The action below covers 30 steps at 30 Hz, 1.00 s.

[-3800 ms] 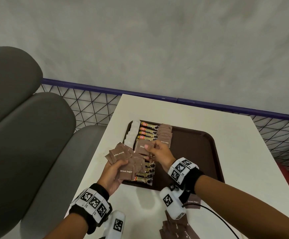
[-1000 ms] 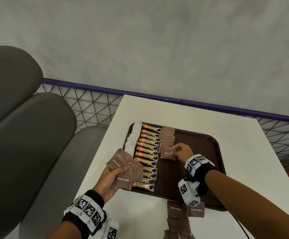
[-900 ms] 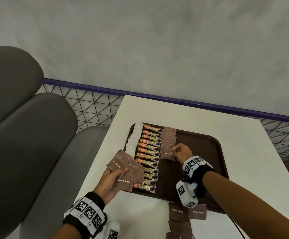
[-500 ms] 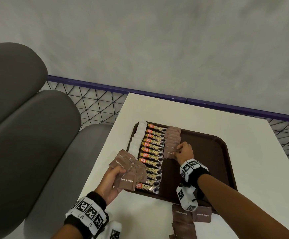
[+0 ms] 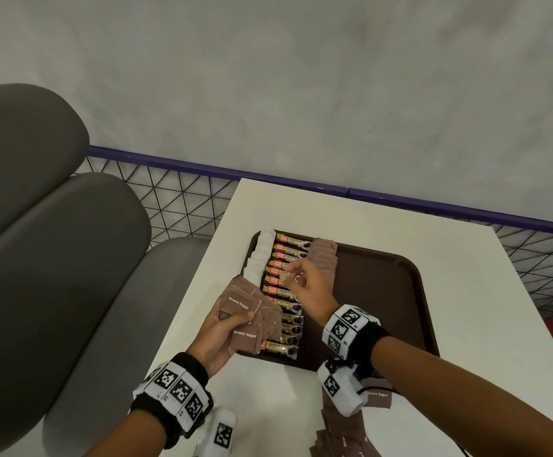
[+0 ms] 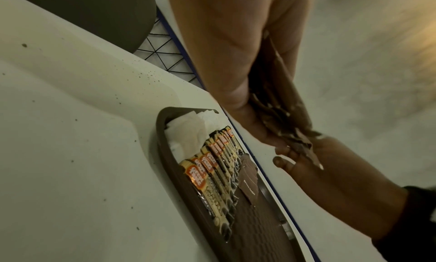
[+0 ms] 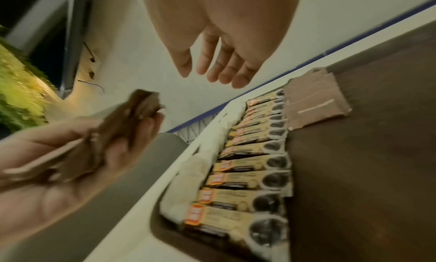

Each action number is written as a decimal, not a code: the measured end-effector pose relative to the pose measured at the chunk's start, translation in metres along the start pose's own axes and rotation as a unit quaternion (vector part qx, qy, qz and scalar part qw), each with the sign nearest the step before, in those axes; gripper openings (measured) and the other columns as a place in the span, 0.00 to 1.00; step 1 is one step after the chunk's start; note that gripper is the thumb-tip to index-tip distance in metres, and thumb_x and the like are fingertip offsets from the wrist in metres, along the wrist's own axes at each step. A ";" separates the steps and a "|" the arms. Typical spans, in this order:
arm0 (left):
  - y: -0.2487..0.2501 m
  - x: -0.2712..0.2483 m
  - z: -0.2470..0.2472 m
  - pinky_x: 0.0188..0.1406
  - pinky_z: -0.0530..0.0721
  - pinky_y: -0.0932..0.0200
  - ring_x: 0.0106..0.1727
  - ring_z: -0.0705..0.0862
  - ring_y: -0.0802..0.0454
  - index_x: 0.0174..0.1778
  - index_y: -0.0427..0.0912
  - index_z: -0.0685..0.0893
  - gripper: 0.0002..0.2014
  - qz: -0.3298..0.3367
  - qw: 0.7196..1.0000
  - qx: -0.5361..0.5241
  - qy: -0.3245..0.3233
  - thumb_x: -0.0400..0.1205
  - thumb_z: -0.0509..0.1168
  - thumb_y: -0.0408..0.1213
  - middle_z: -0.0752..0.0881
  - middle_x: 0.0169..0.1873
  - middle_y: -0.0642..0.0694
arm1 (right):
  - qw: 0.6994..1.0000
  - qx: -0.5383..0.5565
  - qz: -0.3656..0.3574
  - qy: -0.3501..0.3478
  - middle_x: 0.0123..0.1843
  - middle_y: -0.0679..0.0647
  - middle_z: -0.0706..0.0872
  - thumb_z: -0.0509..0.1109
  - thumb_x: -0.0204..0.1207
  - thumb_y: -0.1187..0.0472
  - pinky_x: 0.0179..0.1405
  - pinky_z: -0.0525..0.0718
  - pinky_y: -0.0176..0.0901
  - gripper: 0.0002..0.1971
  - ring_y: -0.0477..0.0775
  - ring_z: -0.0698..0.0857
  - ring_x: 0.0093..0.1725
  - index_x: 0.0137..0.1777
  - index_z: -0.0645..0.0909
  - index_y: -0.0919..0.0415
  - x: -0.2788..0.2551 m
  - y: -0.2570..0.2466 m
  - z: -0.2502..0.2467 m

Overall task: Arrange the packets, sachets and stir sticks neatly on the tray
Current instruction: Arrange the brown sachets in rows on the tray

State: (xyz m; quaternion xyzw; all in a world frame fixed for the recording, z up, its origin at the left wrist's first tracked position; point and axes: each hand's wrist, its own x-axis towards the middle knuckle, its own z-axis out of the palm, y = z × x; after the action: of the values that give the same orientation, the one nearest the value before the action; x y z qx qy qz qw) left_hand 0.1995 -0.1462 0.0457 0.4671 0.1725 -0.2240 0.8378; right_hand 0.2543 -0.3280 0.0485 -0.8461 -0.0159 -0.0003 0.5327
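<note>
A brown tray (image 5: 383, 291) lies on the white table. Along its left side run a column of white sachets (image 5: 262, 255), a row of coffee stick packets (image 5: 283, 319) and an overlapping row of brown sugar sachets (image 5: 326, 255). My left hand (image 5: 232, 319) grips a fan of brown sugar sachets (image 5: 245, 305) over the tray's near left corner. My right hand (image 5: 296, 275) hovers empty above the coffee sticks, fingers relaxed, a short way from the fan. In the right wrist view, the right hand (image 7: 212, 70) is open and the sachet row (image 7: 313, 102) lies free on the tray.
More loose brown sugar sachets (image 5: 344, 437) lie on the table at the near edge, under my right forearm. Grey padded seats (image 5: 54, 258) stand to the left. A wire mesh fence with a purple rail (image 5: 433, 206) runs behind the table. The tray's right half is bare.
My right hand has let go of the sachet it set on the tray's brown row and has moved left towards the fan in my left hand. The left hand still holds its sachets.
</note>
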 end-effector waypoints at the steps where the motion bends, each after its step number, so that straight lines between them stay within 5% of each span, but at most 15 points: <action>1: -0.001 -0.001 0.000 0.32 0.88 0.53 0.52 0.86 0.40 0.70 0.40 0.73 0.24 0.004 1.000 -0.001 -0.004 0.78 0.64 0.22 0.83 0.61 0.33 | 0.999 0.017 0.008 -0.030 0.44 0.49 0.78 0.69 0.76 0.60 0.44 0.74 0.33 0.05 0.43 0.76 0.42 0.49 0.75 0.56 -0.004 -0.007 0.004; 7: -0.002 -0.007 0.004 0.40 0.89 0.49 0.53 0.88 0.41 0.70 0.42 0.74 0.27 0.020 0.998 0.008 -0.053 0.75 0.67 0.22 0.85 0.60 0.33 | 0.980 0.048 0.111 -0.156 0.38 0.46 0.74 0.76 0.70 0.52 0.36 0.71 0.32 0.17 0.42 0.73 0.37 0.47 0.71 0.58 -0.017 -0.017 0.023; 17: -0.007 -0.008 0.007 0.40 0.89 0.48 0.52 0.89 0.39 0.70 0.42 0.73 0.35 0.007 0.997 0.002 -0.080 0.66 0.71 0.21 0.86 0.58 0.33 | 0.980 0.094 0.119 -0.129 0.34 0.47 0.78 0.75 0.71 0.60 0.37 0.75 0.33 0.10 0.43 0.76 0.35 0.36 0.75 0.54 -0.017 -0.009 0.011; 21: -0.010 -0.006 0.008 0.46 0.89 0.43 0.59 0.85 0.35 0.70 0.45 0.74 0.35 0.002 0.997 0.005 -0.082 0.66 0.71 0.20 0.85 0.61 0.34 | 0.978 0.143 0.134 -0.074 0.37 0.51 0.82 0.75 0.71 0.62 0.38 0.79 0.36 0.08 0.47 0.81 0.38 0.37 0.77 0.56 -0.017 0.000 0.006; 25: -0.012 -0.003 0.004 0.39 0.90 0.47 0.56 0.86 0.36 0.70 0.42 0.73 0.33 -0.004 0.998 0.003 -0.056 0.68 0.69 0.19 0.84 0.60 0.33 | 0.959 0.205 0.191 0.036 0.42 0.56 0.83 0.73 0.72 0.66 0.29 0.79 0.37 0.06 0.51 0.82 0.37 0.40 0.78 0.59 -0.010 0.012 -0.016; 30: -0.010 0.000 -0.005 0.37 0.90 0.51 0.55 0.86 0.37 0.71 0.41 0.72 0.29 -0.009 1.000 -0.004 -0.025 0.74 0.66 0.19 0.83 0.61 0.32 | 0.963 0.090 0.229 0.110 0.45 0.58 0.83 0.70 0.72 0.73 0.31 0.86 0.39 0.08 0.54 0.82 0.39 0.48 0.80 0.62 0.005 0.048 -0.051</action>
State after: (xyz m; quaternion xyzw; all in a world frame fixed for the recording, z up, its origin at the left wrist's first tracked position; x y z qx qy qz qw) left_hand 0.1934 -0.1465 0.0359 0.4565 0.1566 -0.2420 0.8417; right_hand 0.2618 -0.3943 0.0270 -0.7701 0.2375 0.0301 0.5913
